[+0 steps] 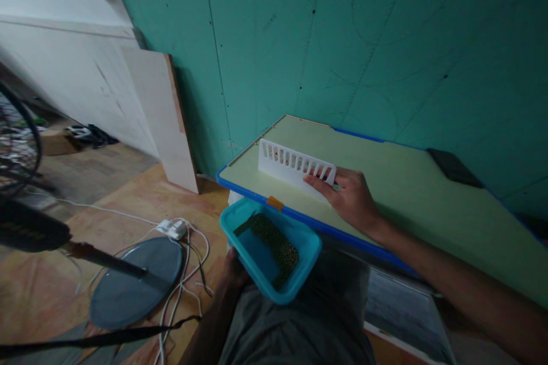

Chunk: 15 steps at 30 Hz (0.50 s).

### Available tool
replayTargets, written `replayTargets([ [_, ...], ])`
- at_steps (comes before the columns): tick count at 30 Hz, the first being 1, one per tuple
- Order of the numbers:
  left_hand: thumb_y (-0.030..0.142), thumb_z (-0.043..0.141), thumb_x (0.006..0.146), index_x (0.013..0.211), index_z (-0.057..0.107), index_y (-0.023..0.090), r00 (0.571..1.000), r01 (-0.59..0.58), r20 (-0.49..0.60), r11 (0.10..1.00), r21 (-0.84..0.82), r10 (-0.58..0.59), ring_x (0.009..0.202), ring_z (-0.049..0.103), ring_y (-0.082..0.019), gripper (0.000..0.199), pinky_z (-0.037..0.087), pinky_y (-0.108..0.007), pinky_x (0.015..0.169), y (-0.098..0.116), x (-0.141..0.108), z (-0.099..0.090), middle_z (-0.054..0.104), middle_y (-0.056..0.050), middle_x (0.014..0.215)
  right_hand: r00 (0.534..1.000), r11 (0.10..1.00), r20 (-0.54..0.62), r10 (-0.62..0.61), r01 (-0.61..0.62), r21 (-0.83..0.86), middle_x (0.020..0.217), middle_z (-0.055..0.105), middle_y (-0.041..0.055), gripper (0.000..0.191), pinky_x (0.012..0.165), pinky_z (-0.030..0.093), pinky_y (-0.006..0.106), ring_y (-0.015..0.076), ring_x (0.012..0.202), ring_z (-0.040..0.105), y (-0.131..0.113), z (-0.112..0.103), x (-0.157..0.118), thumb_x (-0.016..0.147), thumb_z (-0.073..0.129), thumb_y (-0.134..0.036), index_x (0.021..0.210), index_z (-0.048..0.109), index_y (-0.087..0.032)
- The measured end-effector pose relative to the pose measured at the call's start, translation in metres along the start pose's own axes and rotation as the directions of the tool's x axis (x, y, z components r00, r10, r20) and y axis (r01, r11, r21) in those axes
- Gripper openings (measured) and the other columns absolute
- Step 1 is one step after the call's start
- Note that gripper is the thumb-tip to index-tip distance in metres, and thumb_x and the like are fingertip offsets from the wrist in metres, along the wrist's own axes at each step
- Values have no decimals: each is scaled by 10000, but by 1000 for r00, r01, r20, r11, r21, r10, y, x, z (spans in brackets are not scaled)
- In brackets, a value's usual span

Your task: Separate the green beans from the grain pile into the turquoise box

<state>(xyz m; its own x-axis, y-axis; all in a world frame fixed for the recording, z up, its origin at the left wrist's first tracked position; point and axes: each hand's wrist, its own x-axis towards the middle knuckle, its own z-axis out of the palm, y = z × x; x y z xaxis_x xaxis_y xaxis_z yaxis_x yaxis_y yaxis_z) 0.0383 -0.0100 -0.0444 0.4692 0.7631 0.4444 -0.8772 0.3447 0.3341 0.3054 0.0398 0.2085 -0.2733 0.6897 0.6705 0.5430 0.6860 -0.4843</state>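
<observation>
My right hand grips the right end of a white slotted plastic basket, its thumb on the near wall. The basket stands on the pale green tabletop near its left front edge, and something light-coloured shows through the slots. Lower down, a turquoise plastic container is held in front of the table edge and tilted. Small green beans, which look like mung beans, lie in a band across its bottom. My left hand supports the container from its left side; most of its fingers are hidden underneath.
A dark flat object lies at the table's back right, by the green wall. To the left are a round grey stand base, white cables with a power strip, and a leaning board.
</observation>
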Motion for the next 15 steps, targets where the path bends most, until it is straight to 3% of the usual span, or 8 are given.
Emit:
replayTargets([
  [6,310,692,1075,1448,768,192,1000,13,-1,1000,7,-13,1325,740,-276,399,460,-396,1256,2,-5,-6,733,-69,1443,989,991,-50,136,-135,20,837,869,71,310,636,566,324,231,716,791,7,-3,4,981,789,-472,855,882,-205],
  [10,325,676,1088,1438,772,181,1000,3,22,1000,-3,-3,1341,732,-257,391,457,-346,1255,1,0,-1,714,-61,1458,969,969,-60,242,-238,58,593,704,10,418,503,390,278,146,525,588,11,-3,7,945,785,-533,740,822,-171],
  [15,298,666,1096,1402,796,174,1000,-12,6,1000,-12,12,1346,728,-216,354,443,-271,1241,0,-1,-3,755,-75,1411,943,947,-121,311,-296,126,557,573,-22,476,470,296,273,119,519,444,15,-7,13,893,801,-619,724,776,-175],
])
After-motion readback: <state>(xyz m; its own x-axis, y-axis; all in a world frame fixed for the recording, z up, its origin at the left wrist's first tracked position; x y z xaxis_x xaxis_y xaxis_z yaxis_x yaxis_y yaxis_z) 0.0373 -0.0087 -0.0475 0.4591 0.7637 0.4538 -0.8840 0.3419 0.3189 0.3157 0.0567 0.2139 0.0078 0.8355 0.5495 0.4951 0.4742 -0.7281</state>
